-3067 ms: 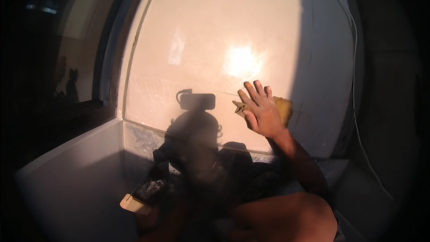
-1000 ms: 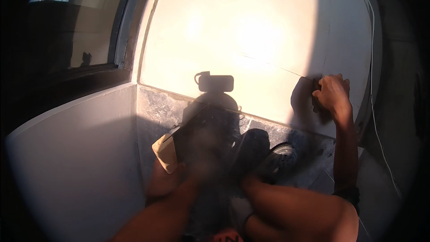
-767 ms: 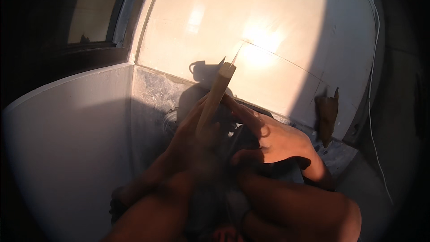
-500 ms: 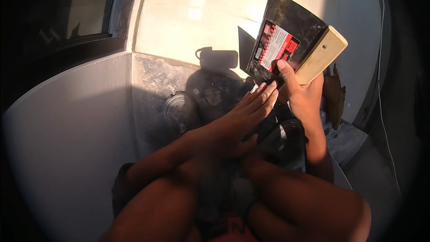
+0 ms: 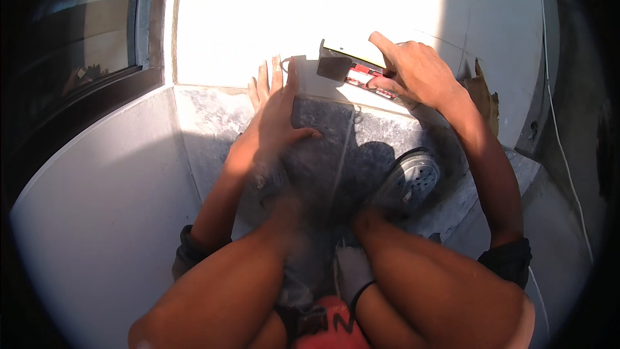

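My right hand (image 5: pixel 420 71) is closed round a wide scraper (image 5: pixel 339 68) with a dark blade and a red and white label, held against the bright white wall (image 5: pixel 232 13) just above its lower edge. My left hand (image 5: pixel 274 110) is open, fingers spread, with the fingertips at the wall’s lower edge to the left of the scraper. Behind my right forearm, a crumpled brown sheet (image 5: pixel 484 97), like sandpaper, rests beside the wall. Grey, dusty tiles (image 5: pixel 194 116) run below the wall, partly under my shadow.
A dark-framed window (image 5: pixel 148 19) and a low grey side panel (image 5: pixel 97 200) are at the left. My bare legs and a perforated clog (image 5: pixel 413 178) occupy the lower middle. A thin white cable (image 5: pixel 558 148) runs down the right.
My right hand let go of the brown sheet and took the scraper, which has lowered and turned flatter since half a second ago. My left hand has moved left, away from it, fingers spreading.
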`<move>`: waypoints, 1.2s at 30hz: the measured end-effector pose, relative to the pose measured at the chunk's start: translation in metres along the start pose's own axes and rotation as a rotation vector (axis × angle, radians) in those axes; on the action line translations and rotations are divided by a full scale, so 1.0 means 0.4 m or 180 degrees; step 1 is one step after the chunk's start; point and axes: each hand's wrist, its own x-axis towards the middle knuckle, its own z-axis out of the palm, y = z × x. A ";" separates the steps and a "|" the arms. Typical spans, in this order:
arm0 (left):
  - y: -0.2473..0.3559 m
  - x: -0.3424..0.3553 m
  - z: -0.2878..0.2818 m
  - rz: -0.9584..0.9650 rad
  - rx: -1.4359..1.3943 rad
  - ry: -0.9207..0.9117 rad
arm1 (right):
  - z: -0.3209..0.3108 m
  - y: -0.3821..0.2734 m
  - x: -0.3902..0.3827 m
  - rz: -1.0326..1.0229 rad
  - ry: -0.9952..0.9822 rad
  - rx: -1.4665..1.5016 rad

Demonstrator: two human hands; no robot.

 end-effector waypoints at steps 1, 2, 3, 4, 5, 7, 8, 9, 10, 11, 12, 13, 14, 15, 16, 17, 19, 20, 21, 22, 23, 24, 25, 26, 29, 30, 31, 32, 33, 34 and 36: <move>-0.005 -0.001 0.002 -0.0020 0.0004 -0.0105 | -0.004 0.005 0.007 -0.0004 -0.0089 0.0031; -0.008 -0.006 0.008 -0.0027 -0.0085 -0.0099 | -0.016 0.001 0.011 0.0087 -0.0116 -0.0108; -0.012 -0.003 0.009 -0.0006 -0.0167 -0.0079 | -0.017 -0.004 0.011 0.0039 -0.0116 -0.0130; -0.019 0.003 0.017 0.0052 -0.0343 0.0043 | -0.015 -0.011 0.011 -0.0011 -0.0116 -0.0150; -0.029 0.006 0.026 0.0108 -0.0380 0.0108 | -0.013 -0.021 0.010 -0.0048 -0.0109 -0.0166; -0.056 -0.007 0.053 0.0157 -0.0337 0.0147 | -0.007 -0.032 0.016 -0.0249 -0.0239 -0.0209; -0.058 0.000 0.052 0.0212 -0.0242 0.0161 | -0.010 -0.017 0.025 -0.0273 -0.0248 -0.0187; -0.059 0.003 0.052 0.0201 -0.0393 0.0124 | -0.016 -0.008 0.029 -0.0301 -0.0257 -0.0165; -0.059 0.003 0.053 0.0187 -0.0544 0.0087 | -0.032 0.000 0.025 -0.0029 -0.0249 -0.0149; -0.059 0.005 0.052 0.0172 -0.0697 0.0050 | -0.034 0.004 0.023 -0.0067 -0.0173 -0.0174; -0.048 0.001 0.049 0.0123 -0.0668 0.0005 | -0.020 0.009 0.018 -0.0106 -0.0146 -0.0157; -0.035 0.001 0.042 0.0076 -0.0639 -0.0040 | -0.005 0.012 0.014 -0.0143 -0.0119 -0.0142; -0.028 0.008 0.030 0.0052 -0.0589 -0.0034 | -0.002 -0.003 0.021 -0.0279 -0.0241 -0.0184; -0.029 0.006 0.030 0.0076 -0.0468 0.0010 | 0.002 -0.017 0.027 -0.0412 -0.0363 -0.0227; -0.030 -0.001 0.033 0.0102 -0.0347 0.0053 | 0.003 -0.005 0.032 -0.0434 -0.0263 -0.0249; -0.030 -0.006 0.027 0.0108 -0.0219 0.0107 | 0.003 0.006 0.039 -0.0479 -0.0162 -0.0271; -0.018 0.004 0.017 0.0126 -0.0127 0.0241 | -0.024 0.023 0.040 -0.0208 -0.0067 -0.0072; -0.011 0.003 0.020 0.0142 -0.0100 0.0257 | -0.023 0.025 0.035 -0.0036 -0.0052 0.0053; -0.014 0.001 0.025 0.0122 -0.0194 0.0196 | -0.008 0.009 0.035 -0.0118 -0.0152 -0.0017; -0.018 -0.001 0.031 0.0102 -0.0289 0.0134 | 0.014 -0.019 0.036 -0.0199 -0.0250 -0.0087; -0.022 0.004 0.022 0.0083 -0.0353 0.0136 | 0.014 -0.037 0.045 -0.0320 -0.0299 -0.0188; -0.033 0.006 0.025 0.0120 -0.0568 0.0102 | 0.008 -0.041 0.054 -0.0322 -0.0355 -0.0278; -0.050 0.008 0.038 0.0159 -0.0784 0.0067 | -0.002 -0.037 0.055 -0.0309 -0.0200 -0.0240; -0.052 0.008 0.039 0.0190 -0.1018 0.0007 | 0.000 -0.024 0.049 -0.0286 -0.0074 -0.0191; -0.044 0.016 0.036 0.0328 -0.0608 0.0202 | 0.013 -0.042 0.053 -0.0232 -0.0032 -0.0179; -0.040 0.012 0.037 0.0278 -0.0467 0.0201 | 0.017 -0.057 0.053 -0.0206 -0.0073 -0.0199; -0.036 0.003 0.038 0.0230 -0.0325 0.0200 | 0.021 -0.064 0.052 -0.0179 -0.0113 -0.0219; -0.035 0.005 0.031 0.0197 -0.0162 0.0234 | 0.021 -0.059 0.055 -0.0274 -0.0035 -0.0305; -0.034 0.008 0.027 0.0230 -0.0273 0.0240 | 0.004 -0.050 0.057 -0.0186 -0.0021 -0.0286; -0.035 0.012 0.025 0.0264 -0.0383 0.0245 | -0.021 -0.043 0.058 -0.0098 -0.0008 -0.0265; -0.046 0.001 0.047 0.0225 -0.0697 0.0139 | -0.019 -0.040 0.055 0.0100 -0.0068 -0.0180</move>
